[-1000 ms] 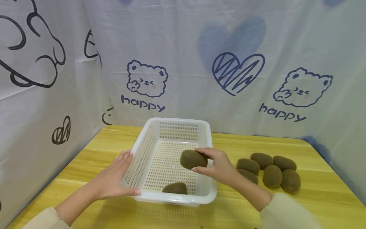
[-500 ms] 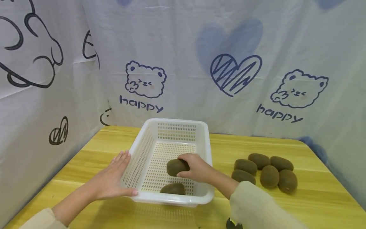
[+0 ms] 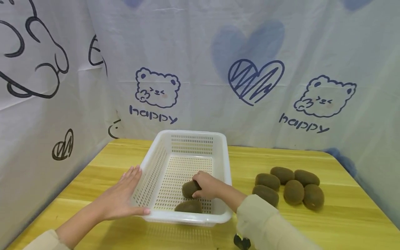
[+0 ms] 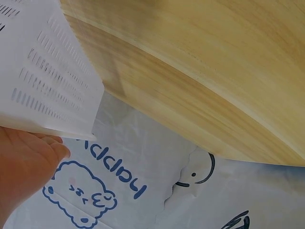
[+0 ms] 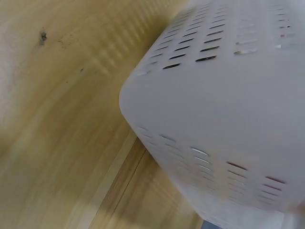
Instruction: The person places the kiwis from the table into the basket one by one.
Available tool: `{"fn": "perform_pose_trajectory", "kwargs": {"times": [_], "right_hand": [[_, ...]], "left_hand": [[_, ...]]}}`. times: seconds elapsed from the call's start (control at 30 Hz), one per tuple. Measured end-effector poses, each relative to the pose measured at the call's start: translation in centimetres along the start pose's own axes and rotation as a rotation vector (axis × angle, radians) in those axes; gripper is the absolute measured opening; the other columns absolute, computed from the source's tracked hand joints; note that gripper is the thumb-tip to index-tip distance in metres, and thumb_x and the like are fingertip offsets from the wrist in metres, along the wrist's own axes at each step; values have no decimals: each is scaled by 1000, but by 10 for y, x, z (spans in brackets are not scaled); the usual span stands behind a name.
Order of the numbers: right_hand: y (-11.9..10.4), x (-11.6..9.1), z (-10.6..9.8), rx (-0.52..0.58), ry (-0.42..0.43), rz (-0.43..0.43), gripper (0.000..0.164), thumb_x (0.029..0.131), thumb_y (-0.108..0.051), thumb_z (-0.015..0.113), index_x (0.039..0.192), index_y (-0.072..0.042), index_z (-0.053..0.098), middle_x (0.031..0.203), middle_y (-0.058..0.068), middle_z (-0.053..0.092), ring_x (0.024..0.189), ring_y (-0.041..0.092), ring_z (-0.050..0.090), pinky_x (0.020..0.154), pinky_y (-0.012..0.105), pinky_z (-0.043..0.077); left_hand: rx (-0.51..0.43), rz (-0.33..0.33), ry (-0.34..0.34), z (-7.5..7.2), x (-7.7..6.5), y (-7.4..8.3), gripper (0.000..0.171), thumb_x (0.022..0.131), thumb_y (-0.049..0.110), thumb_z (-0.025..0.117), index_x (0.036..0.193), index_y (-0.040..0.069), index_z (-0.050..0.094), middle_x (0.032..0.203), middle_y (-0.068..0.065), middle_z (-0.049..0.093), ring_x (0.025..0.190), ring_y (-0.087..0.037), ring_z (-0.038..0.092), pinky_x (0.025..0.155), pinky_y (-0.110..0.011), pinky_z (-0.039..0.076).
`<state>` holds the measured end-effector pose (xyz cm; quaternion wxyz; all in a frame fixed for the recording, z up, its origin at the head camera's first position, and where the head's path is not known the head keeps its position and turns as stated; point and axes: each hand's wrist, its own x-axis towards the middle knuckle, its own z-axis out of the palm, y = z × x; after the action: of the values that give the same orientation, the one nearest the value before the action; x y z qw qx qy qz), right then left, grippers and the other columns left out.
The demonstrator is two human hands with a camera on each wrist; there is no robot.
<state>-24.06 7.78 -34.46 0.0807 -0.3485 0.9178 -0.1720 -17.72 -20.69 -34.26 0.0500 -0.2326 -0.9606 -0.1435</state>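
Observation:
In the head view a white perforated plastic basket (image 3: 193, 217) stands on the table. Inside it, my right hand (image 3: 208, 185) grips a brown kiwi (image 3: 190, 189) low over the bottom; whether that kiwi touches the bottom I cannot tell. Another kiwi (image 3: 189, 207) lies by the basket's near wall, partly hidden by the rim. My left hand (image 3: 120, 198) rests against the basket's left rim with fingers straight and thumb at the near corner. In the left wrist view the left hand (image 4: 28, 164) touches the basket's edge. The right wrist view shows only the basket's outer corner, no hand.
Several kiwis (image 3: 293, 192) lie grouped on the yellow wood-grained table (image 3: 350, 215) right of the basket. A white cloth (image 3: 200, 41) with drawings hangs behind and at the left. A small black object (image 3: 241, 242) shows beside the right sleeve (image 3: 265, 222).
My right hand has carried the kiwi from above the basket's right side leftward and down into it, close to the other kiwi. The left hand has stayed at the rim.

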Motion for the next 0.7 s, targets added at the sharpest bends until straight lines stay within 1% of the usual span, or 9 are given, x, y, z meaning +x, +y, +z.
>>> {"fn": "perform_pose_trajectory", "kwargs": {"times": [0.23, 0.33, 0.4, 0.43, 0.5, 0.57, 0.6, 0.67, 0.7], "right_hand": [[3, 2, 1, -16, -77, 8, 20, 79, -16, 73, 81, 0, 61, 70, 2, 54, 65, 8, 42, 54, 19, 34], [2, 1, 0, -37, -84, 13, 23, 79, -16, 73, 89, 2, 64, 78, 6, 62, 70, 13, 51, 59, 21, 41], [2, -1, -3, -54, -78, 6, 29, 80, -15, 71, 99, 6, 64, 91, 12, 67, 82, 19, 60, 70, 24, 49], [1, -2, -5, -55, -69, 1, 32, 81, -15, 70, 104, 7, 63, 98, 15, 67, 89, 23, 62, 77, 27, 52], [-1, -4, -8, -46, -36, -23, 38, 83, -13, 67, 113, 8, 60, 109, 18, 66, 102, 28, 62, 88, 33, 52], [-3, -7, -13, -5, 5, -42, 39, 85, -11, 65, 118, 8, 57, 114, 21, 64, 106, 31, 61, 91, 38, 51], [-3, -8, -14, 11, 32, -59, 39, 85, -10, 64, 119, 8, 57, 114, 21, 64, 105, 31, 61, 90, 39, 52], [-5, -12, -17, 29, 99, -102, 37, 86, -8, 63, 119, 8, 57, 112, 22, 65, 102, 32, 62, 88, 39, 53], [-5, -14, -18, 32, 130, -118, 38, 86, -8, 63, 119, 8, 56, 112, 21, 65, 102, 32, 63, 88, 39, 53]], "left_hand": [[-9, -7, -13, 1, 1, -2, 118, 68, 67, 64, 143, -11, 17, 152, -28, 11, 140, -44, 12, 94, 1, -17], [-4, -4, -10, 1, 1, -1, 118, 68, 67, 63, 143, -11, 18, 152, -28, 11, 140, -44, 12, 94, 1, -17], [-5, -3, -9, 1, 1, -1, 118, 68, 67, 63, 143, -11, 18, 152, -28, 11, 140, -44, 12, 95, 1, -17], [-8, -4, -10, 1, 1, 0, 117, 68, 67, 63, 143, -11, 18, 152, -27, 11, 140, -44, 12, 97, -1, -16], [-11, -7, -11, 0, 1, 0, 117, 68, 67, 63, 143, -10, 18, 152, -27, 11, 141, -43, 12, 107, -10, -13], [-14, -11, -14, 0, 1, 0, 117, 68, 67, 63, 144, -10, 17, 153, -27, 11, 141, -43, 11, 114, -21, -7], [-16, -13, -15, 0, 0, 0, 117, 68, 67, 63, 144, -10, 17, 153, -26, 10, 141, -43, 11, 115, -24, -5], [-15, -14, -15, 0, 0, 0, 117, 68, 67, 63, 144, -10, 17, 153, -26, 10, 141, -43, 11, 114, -23, -6], [-15, -14, -14, 0, 0, -1, 117, 68, 67, 63, 144, -10, 17, 153, -27, 11, 141, -43, 11, 112, -19, -9]]}}
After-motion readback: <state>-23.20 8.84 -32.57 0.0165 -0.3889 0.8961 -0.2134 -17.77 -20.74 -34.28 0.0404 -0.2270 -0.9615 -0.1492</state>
